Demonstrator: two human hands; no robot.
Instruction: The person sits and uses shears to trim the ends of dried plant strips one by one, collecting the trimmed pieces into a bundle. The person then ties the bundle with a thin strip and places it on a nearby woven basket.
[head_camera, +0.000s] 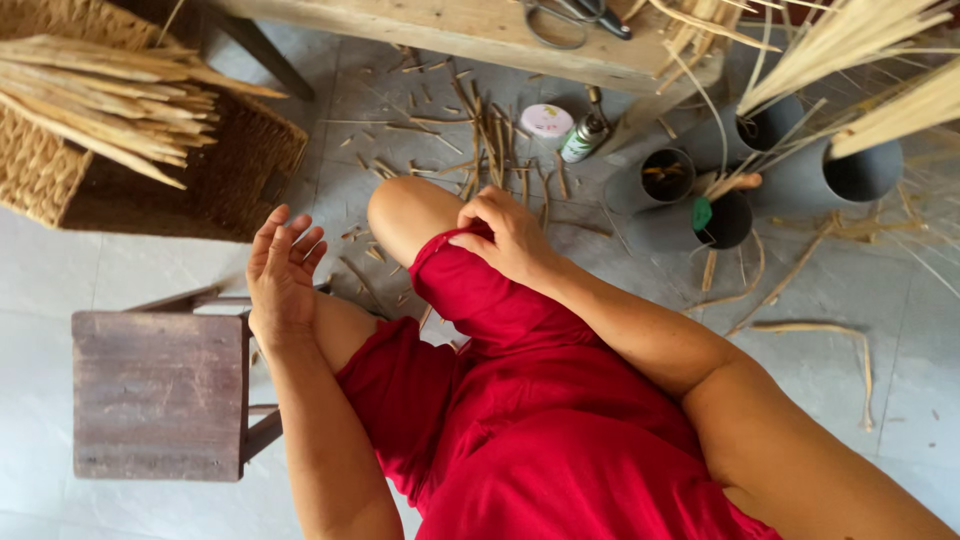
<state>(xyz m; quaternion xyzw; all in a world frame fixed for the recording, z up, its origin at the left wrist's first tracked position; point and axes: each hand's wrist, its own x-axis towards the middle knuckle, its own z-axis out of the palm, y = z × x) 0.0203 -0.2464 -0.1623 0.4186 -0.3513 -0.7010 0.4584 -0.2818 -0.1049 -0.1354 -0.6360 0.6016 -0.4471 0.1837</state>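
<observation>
Two bare hands: left hand (283, 272) open, right hand (512, 235) on smooth red cloth (520, 400).

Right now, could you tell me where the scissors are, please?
In the head view, the scissors lie on the wooden bench at the top, right of centre, above the small spray can on the floor.

I see the scissors (560, 20) only partly — the top edge cuts them off. My right hand's fingers (478, 232) curl into the red cloth (520, 400), tips hidden — the dark tubes' (725, 220) contents stay unreadable.
</observation>
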